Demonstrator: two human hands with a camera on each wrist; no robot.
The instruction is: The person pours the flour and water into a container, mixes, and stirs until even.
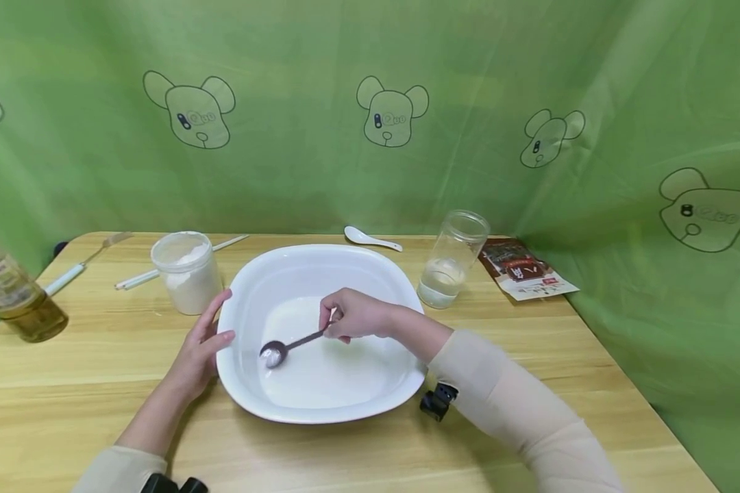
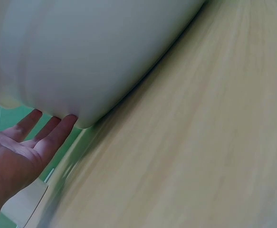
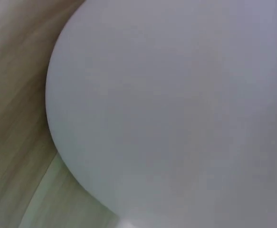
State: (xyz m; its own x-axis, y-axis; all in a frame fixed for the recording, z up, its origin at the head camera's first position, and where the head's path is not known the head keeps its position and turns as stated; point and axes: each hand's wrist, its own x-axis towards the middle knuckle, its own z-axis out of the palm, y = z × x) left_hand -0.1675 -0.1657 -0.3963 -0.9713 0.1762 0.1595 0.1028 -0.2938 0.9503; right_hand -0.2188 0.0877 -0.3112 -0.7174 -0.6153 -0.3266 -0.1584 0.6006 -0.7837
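Observation:
My right hand (image 1: 359,316) pinches the handle of a dark brown spoon (image 1: 305,338) over the inside of a large white basin (image 1: 321,413). Something whitish shows in the spoon's bowl; whether it is powder or a reflection, I cannot tell. On the basin's left side, my left hand (image 1: 199,352) rests with its thumb and a finger on the rim. Its spread, fairly straight fingers (image 2: 57,135) touch the outer wall in the left wrist view. The right wrist view shows only the basin's outer wall (image 3: 167,114) and tabletop, with the right hand hidden.
Behind the basin are a jar of white powder (image 1: 188,281), chopsticks (image 1: 142,278), a white spoon (image 1: 370,239) and a glass of clear liquid (image 1: 442,277). A seasoning packet (image 1: 524,270) lies right. Left are an amber bottle (image 1: 27,311) and a long-handled utensil (image 1: 68,277).

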